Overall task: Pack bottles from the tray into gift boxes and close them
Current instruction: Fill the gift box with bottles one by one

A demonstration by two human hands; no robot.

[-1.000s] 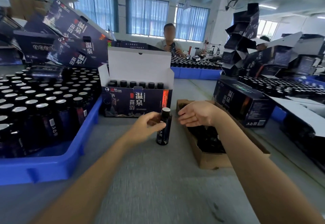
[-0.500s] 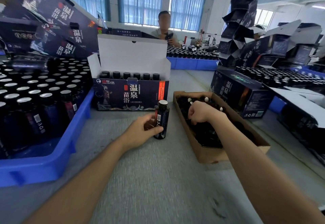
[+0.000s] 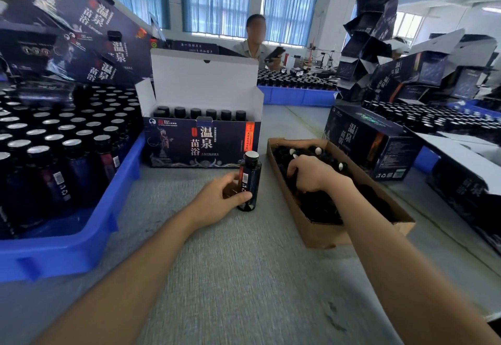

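Note:
A dark bottle [image 3: 250, 182] with a silver cap stands upright on the grey table, and my left hand [image 3: 221, 201] grips its lower part. Just behind it an open dark gift box [image 3: 202, 145] holds a row of black-capped bottles, its white lid raised. My right hand [image 3: 311, 174] reaches into a brown cardboard tray [image 3: 322, 232] of small dark items, fingers curled down among them; what they hold is hidden. A blue tray [image 3: 81, 239] packed with several capped bottles sits at the left.
Closed gift box [image 3: 371, 144] stands right of the cardboard tray. Stacks of empty dark boxes [image 3: 81, 35] lean at the back left and back right. A person [image 3: 256, 44] sits across the table behind more blue bottle trays [image 3: 298, 95].
My right hand moved from beside the bottle's cap into the cardboard tray and curled its fingers. My left hand closed round the bottle. The view came nearer.

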